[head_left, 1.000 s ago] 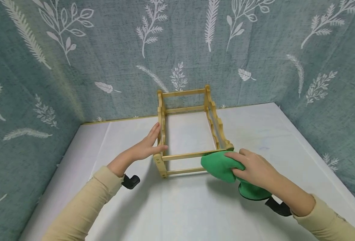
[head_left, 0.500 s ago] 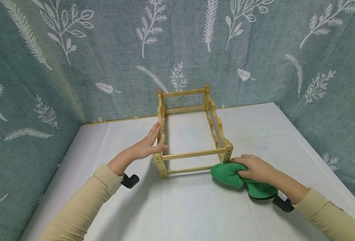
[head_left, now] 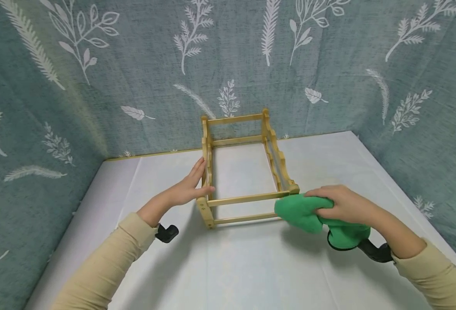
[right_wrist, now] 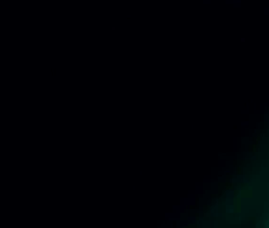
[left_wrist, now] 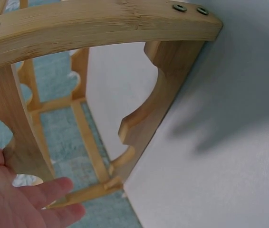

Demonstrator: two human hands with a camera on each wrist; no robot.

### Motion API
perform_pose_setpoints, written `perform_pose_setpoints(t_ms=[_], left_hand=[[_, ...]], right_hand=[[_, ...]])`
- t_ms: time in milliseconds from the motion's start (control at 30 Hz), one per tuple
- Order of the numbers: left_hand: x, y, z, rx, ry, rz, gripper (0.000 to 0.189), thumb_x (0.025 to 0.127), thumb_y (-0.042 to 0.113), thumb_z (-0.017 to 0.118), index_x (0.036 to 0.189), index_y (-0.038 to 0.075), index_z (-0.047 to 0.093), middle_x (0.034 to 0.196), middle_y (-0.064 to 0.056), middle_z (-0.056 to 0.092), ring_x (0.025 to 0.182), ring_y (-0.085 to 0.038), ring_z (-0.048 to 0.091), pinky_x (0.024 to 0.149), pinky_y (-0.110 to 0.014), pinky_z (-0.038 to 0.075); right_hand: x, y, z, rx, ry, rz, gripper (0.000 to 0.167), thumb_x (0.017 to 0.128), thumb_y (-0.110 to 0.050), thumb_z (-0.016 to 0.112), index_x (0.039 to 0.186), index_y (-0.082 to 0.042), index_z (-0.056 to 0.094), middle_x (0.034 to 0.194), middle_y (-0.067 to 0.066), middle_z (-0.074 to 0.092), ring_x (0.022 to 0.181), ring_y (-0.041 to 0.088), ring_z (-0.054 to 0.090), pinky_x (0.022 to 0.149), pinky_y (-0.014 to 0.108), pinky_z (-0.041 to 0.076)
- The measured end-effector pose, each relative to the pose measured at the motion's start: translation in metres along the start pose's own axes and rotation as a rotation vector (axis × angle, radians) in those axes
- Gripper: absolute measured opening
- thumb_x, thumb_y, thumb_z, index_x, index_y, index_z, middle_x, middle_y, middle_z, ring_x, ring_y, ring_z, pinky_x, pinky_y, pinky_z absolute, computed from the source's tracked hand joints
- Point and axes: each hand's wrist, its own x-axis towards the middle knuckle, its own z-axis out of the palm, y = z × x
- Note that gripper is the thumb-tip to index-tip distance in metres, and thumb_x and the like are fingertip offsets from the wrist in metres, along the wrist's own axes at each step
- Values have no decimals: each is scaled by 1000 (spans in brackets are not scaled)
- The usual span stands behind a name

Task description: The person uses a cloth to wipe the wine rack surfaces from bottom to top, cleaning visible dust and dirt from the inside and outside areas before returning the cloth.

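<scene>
A pale wooden rack with scalloped side panels and round metal fasteners stands on the white surface, seen in the head view. My left hand lies against its left side panel, fingers straight and thumb reaching over the edge. Up close in the left wrist view, the fingers run beside that wooden panel. A bunched green cloth with a dark edge is gripped in my right hand. It touches or covers the rack's front right corner; the exact contact is hidden. The right wrist view is nearly black, with a faint green corner.
Blue-green fabric with white leaf prints hangs behind and on both sides. The rack's far end stands close to the back fabric. White sheeting covers the work surface. A black wrist mount hangs under my left wrist.
My right hand first drew the green cloth right and down off the front bar, below the right corner post. Then both rose back onto that corner, farther right. The left hand and rack stayed still.
</scene>
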Motion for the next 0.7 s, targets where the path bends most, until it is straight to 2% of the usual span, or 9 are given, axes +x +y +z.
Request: perform_pose_setpoints(t_ms=[133,200,300,433,567,700], left_hand=[[1,-1,1,-5,1,1,87,93,44,47,146,16,-15,150,-1,-25,139,-27,-14,108,-57,11],[1,-1,1,-3,3,-1,87,93,45,47,146,16,-15,150,-1,-26,139,-27,-14,107,-57,11],[1,-1,1,-3,1,-3,87,93,45,47,146,15,-15,150,-2,-26,139,-28,-14,107,-58,10],[0,0,1,-2,-3,-4,88,93,45,47,146,12,-15,150,-3,-26,139,-29,-14,107,-59,10],[0,1,0,-1,-4,-2,92,90,53,46,146,11,-15,150,-3,-26,139,-29,-15,107,-59,10],[-1,2,0,-5,-6,-6,94,88,58,45,146,14,-16,150,-3,-26,138,-29,-15,106,-59,10]], right_hand=[[4,15,34,-23,-139,52,34,85,-13,61,118,-8,60,105,6,63,89,21,60,68,31,48],[6,21,50,-45,-146,96,33,84,-12,61,117,-9,60,105,5,63,90,21,60,70,32,48],[7,25,59,-72,-122,110,31,83,-10,61,114,-9,60,103,5,63,90,22,60,70,34,49],[5,21,47,-38,-22,72,28,83,-7,60,112,-9,61,102,5,64,89,22,61,70,34,49],[2,7,20,16,143,22,28,81,-3,61,109,-8,63,99,6,65,81,15,60,63,29,47],[2,-8,-4,-22,254,-28,32,79,2,64,109,-7,63,97,5,65,76,11,57,58,26,43]])
